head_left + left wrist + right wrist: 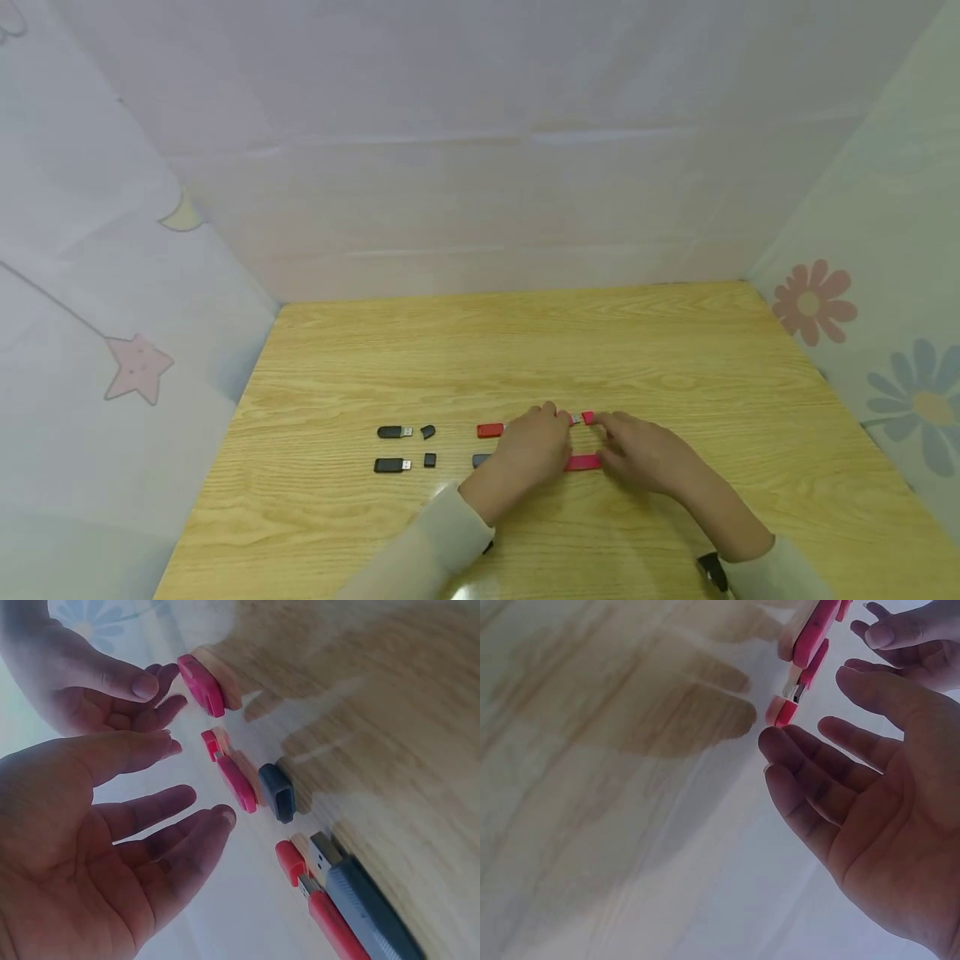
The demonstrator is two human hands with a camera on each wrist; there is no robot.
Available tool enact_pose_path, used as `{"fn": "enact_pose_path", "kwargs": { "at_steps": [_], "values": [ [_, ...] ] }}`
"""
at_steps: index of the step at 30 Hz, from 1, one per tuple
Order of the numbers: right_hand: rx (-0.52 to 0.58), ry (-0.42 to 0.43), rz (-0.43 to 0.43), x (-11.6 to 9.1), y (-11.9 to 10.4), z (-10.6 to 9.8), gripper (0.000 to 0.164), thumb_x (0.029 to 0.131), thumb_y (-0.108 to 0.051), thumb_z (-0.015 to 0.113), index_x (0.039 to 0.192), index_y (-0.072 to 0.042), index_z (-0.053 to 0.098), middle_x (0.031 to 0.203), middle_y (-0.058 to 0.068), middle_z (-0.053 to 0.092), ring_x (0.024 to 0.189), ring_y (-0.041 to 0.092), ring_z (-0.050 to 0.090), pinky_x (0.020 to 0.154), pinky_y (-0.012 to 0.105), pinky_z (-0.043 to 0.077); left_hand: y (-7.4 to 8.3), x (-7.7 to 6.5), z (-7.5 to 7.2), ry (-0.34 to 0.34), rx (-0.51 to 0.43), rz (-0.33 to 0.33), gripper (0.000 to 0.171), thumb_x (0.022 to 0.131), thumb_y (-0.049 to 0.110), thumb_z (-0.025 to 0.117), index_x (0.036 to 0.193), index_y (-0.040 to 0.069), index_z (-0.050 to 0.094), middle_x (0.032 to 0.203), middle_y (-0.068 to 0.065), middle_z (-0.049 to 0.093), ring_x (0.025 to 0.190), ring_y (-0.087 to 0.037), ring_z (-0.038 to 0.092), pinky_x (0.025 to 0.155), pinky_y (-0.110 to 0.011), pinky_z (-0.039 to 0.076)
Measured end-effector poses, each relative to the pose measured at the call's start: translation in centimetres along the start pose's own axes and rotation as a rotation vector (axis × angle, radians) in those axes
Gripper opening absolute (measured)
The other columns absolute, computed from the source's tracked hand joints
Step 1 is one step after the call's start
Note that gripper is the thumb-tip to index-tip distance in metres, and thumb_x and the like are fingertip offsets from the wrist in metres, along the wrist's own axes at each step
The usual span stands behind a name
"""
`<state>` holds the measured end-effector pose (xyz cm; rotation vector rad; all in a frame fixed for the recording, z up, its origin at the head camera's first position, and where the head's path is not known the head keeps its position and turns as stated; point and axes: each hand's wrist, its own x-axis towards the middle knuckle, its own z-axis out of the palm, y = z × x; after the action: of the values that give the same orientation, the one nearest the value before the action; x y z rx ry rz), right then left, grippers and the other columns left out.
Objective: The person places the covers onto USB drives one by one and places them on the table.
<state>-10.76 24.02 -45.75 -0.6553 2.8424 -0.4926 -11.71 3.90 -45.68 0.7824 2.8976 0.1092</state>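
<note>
My left hand [534, 448] hovers over the middle of a row of USB sticks, its fingers loosely bent with nothing between them in the left wrist view. It partly covers a red USB stick [491, 430] and a dark grey one [367, 904]. Beside these lie a red cap [290, 862] and a dark grey cap [277, 793]. At the right end, a fingertip of my right hand [647, 454] is at a small pink cap [588, 417], next to the metal plug of a pink USB stick [575, 419]. A larger pink piece [582, 462] lies nearer, by the right thumb.
To the left on the wooden table [480, 350] are two black USB sticks, one farther [390, 432] and one nearer [388, 465]. Each has a black cap beside it, a tilted one [428, 432] and a square one [430, 460]. Patterned cloth [465, 208] walls the table.
</note>
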Motion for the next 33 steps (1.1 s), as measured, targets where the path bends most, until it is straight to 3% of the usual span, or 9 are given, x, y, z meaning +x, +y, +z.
{"fn": "enact_pose_path", "kwargs": {
  "at_steps": [7,13,24,33],
  "values": [
    [-0.043,0.057,-0.041,0.5,0.3,-0.4,0.047,0.089,-0.016,0.075,0.131,-0.002,0.06,0.118,0.015,0.066,0.097,0.03,0.069,0.077,0.046,0.058,-0.2,0.7,-0.1,0.0,0.088,-0.003,0.032,0.097,0.043,0.064,0.118,0.018,0.064,0.102,0.003,0.065,0.091,-0.013,0.061,0.065,-0.029,0.054],
    [-0.085,0.08,-0.072,1.2,0.5,-0.4,0.047,0.088,-0.014,0.076,0.13,0.0,0.06,0.12,0.015,0.065,0.104,0.033,0.067,0.081,0.047,0.057,-0.2,1.1,-0.4,-0.006,0.087,-0.014,0.027,0.097,0.04,0.065,0.113,0.019,0.067,0.098,0.004,0.065,0.091,-0.013,0.059,0.067,-0.028,0.053],
    [-0.088,0.043,-0.06,2.0,0.6,-0.4,0.046,0.089,-0.011,0.074,0.13,0.002,0.06,0.12,0.017,0.064,0.1,0.031,0.067,0.082,0.046,0.057,0.0,1.8,-0.3,-0.035,0.122,-0.026,0.03,0.098,0.044,0.063,0.115,0.019,0.066,0.102,0.004,0.064,0.097,-0.014,0.058,0.074,-0.03,0.054],
    [-0.126,0.047,-0.092,2.9,1.1,-0.1,0.043,0.088,-0.011,0.074,0.127,0.002,0.062,0.113,0.014,0.065,0.088,0.02,0.064,0.074,0.037,0.056,-0.3,2.4,-0.5,-0.059,0.107,-0.064,0.026,0.098,0.038,0.063,0.116,0.02,0.068,0.102,0.004,0.064,0.098,-0.014,0.056,0.078,-0.031,0.051]
  ]
}}
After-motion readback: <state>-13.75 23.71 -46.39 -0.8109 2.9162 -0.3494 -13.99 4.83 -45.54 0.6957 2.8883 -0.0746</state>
